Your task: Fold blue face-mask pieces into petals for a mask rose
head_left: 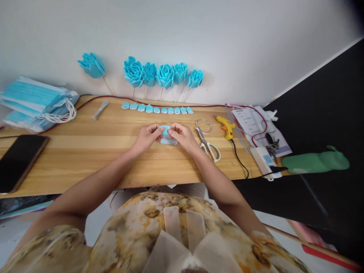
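Note:
Between my two hands is a small piece of light blue mask fabric (165,129), held up above the middle of the table. My left hand (150,135) pinches its left side, thumb on top. On the right side, my right hand (180,135) grips it between thumb and fingers. Just below the fingers lies a small stack of pale blue-white fabric pieces (169,140). Behind the hands runs a row of several small folded blue petals (156,109). Right of my right hand lie scissors (207,144) with white handles and a ring of silvery tape (204,126).
Several blue fabric flowers (165,76) on sticks lean against the wall. Blue face masks (32,100) are piled at left, near a phone (22,161). A yellow glue gun (226,127), a power strip (264,161), papers and a green bottle (315,162) are on the right.

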Available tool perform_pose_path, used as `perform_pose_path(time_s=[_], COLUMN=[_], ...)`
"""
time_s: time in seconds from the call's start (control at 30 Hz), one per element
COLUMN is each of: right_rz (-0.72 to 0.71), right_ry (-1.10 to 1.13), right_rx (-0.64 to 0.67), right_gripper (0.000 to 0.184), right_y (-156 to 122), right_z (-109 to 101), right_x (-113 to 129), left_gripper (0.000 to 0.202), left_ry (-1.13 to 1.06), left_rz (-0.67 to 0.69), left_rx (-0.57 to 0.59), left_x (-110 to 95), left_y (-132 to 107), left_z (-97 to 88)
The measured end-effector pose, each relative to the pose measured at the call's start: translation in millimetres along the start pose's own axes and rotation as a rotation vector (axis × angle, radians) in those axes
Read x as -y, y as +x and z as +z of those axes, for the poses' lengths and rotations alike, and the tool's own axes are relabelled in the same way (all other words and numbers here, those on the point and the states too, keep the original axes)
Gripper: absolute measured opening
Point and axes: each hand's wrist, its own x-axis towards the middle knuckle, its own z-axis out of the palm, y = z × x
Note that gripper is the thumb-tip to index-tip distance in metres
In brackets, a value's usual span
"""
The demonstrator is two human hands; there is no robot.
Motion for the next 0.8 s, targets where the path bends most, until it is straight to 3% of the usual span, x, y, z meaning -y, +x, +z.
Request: perform_pose_path(time_s=[0.33,0.57,0.8], right_rz=[-0.010,-0.014,-0.031], right_ry=[-0.064,-0.062,-0.054], right_rx=[-0.004,-0.028,0.009], right_gripper=[0.028,0.027,0.026], right_y=[0.7,2.0,3.7], right_z=[0.0,-0.2,-1.0], right_x=[0.0,-2.8,-8.1], left_gripper=[0.037,0.041,0.034], left_ry=[-0.070,-0.072,-0.050], left_rz=[0.000,-0.059,-0.102], left_rx=[-0.049,0.038,0.025], left_x=[4.7,4.2,5.5], left_y=[2.5,2.9,4.5], left_z=[-1.7,-0.2,0.3])
